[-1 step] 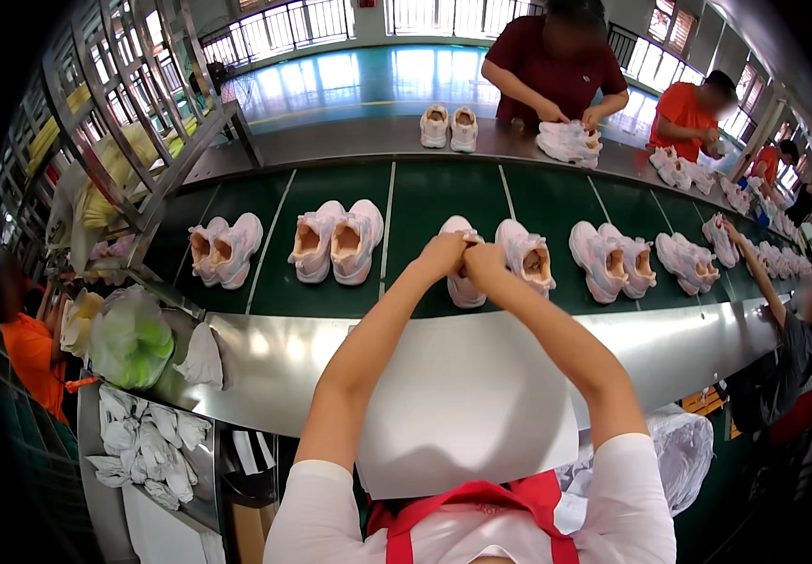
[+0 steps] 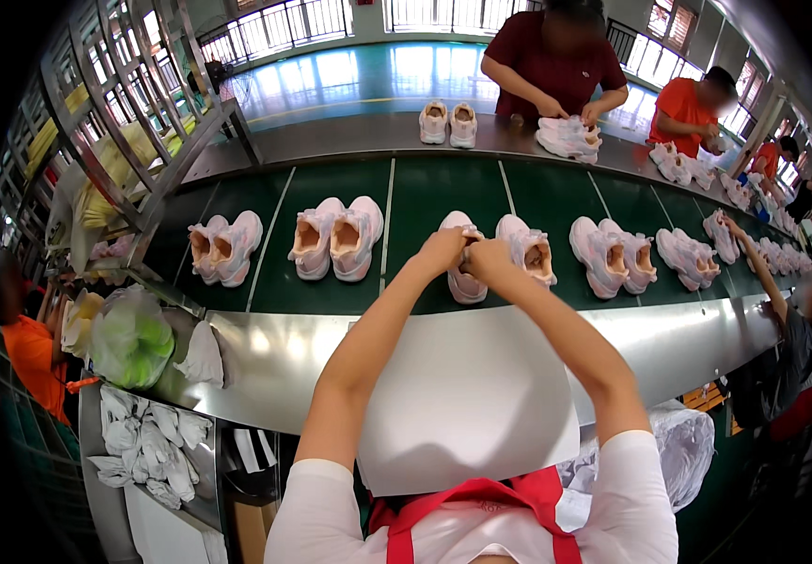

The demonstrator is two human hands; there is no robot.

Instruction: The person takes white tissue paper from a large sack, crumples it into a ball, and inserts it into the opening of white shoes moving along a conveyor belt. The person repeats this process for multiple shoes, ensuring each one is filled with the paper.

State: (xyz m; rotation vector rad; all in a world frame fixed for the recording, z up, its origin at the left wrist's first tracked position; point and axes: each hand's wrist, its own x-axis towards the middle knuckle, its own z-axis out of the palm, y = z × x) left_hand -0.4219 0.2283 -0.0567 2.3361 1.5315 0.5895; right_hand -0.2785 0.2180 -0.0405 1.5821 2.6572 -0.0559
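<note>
Both my hands meet over the opening of a pale pink-and-white sneaker (image 2: 467, 289), which stands on the green conveyor belt (image 2: 429, 202) with its toe away from me. My left hand (image 2: 441, 250) closes on the left side of the collar. On the other side, my right hand (image 2: 488, 259) is closed on the collar, its fingers bent inward. The hands hide most of the opening, so what the fingertips do inside is not visible. The matching sneaker (image 2: 515, 231) stands just right of my right hand, its tan lining showing.
More sneaker pairs (image 2: 337, 237) line the belt on both sides. A white sheet (image 2: 467, 395) lies over the metal edge before me. At left are a metal rack (image 2: 110, 122), a bag with green contents (image 2: 133, 343) and white stuffed bundles (image 2: 147, 442). Co-workers (image 2: 556, 66) handle shoes across the belt.
</note>
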